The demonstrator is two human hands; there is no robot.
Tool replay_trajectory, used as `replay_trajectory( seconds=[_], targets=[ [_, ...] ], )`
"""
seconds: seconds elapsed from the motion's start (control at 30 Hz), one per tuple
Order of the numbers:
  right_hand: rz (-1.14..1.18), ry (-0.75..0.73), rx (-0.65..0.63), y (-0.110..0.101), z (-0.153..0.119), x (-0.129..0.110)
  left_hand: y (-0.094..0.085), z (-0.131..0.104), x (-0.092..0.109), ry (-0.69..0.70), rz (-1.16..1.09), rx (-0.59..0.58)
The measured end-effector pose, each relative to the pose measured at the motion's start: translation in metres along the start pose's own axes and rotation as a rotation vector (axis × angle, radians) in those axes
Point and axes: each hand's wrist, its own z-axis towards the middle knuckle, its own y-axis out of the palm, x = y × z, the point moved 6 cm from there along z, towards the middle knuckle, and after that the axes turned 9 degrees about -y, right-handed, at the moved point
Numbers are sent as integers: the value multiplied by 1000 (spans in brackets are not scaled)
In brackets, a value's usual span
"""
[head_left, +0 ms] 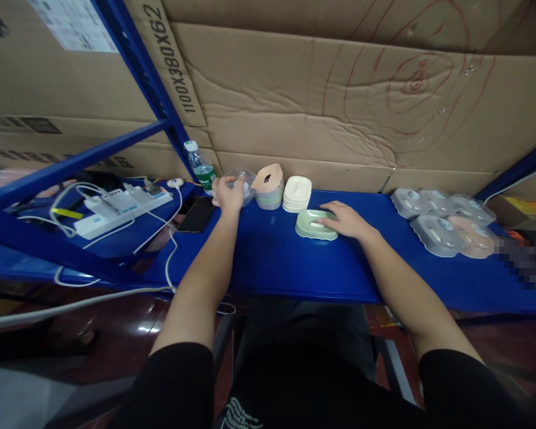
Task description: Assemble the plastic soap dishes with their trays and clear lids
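My left hand [229,193] reaches into a clear round plastic tub [246,195] at the back of the table. Its fingers are bent together, and what they pinch, if anything, is too small to make out. My right hand [346,220] is at a light green plastic dish [310,231], thumb on its top near a pale slot-shaped piece and fingers by its far edge. Behind the dish stands a stack of cream lids [297,189]. Left of that is another stack of plastic pieces [268,189], a peach one with a dark slot on top and green and grey ones below.
A water bottle [201,170] and a dark phone [197,215] are at the left, beside a white power strip [120,210] with loose cables. Several clear-covered cases [438,233] sit at the right. Cardboard [268,83] rises behind the blue table [286,268].
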Motion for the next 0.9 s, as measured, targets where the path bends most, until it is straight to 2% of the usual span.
replay_trajectory(
  seconds=[0.07, 0.23, 0.4, 0.57, 0.63, 0.7, 0.77, 0.8, 0.83, 0.87, 0.9],
  targets=[
    [33, 3, -11, 2, 0, -1, -1, 3, -6, -81, -10, 32],
    [139, 32, -67, 4, -3, -1, -2, 6, -11, -143, -75, 51],
    [179, -11, -137, 8, -5, -1, -2, 6, -14, -265, -158, 56],
    [142, 26, -99, 3, -4, -3, -1, 7, -13, -308, -225, 54],
    [134, 29, -66, -4, -3, -7, -6, 6, -13, -307, -201, 90],
    [142, 8, -19, -10, -2, -12, -17, -1, -3, -187, -160, 178],
    [153, -17, 32, -15, -1, -17, -26, -17, 19, 65, -136, 246],
    [158, -27, 51, -16, -1, -19, -27, -29, 33, 212, -133, 233],
    [160, -36, 68, -17, 0, -20, -24, -44, 46, 340, -128, 180],
    [161, -44, 81, -18, 0, -22, -18, -60, 59, 462, -117, 79],
    [162, -52, 93, -18, 0, -22, -8, -79, 72, 594, -94, -72]
  ],
)
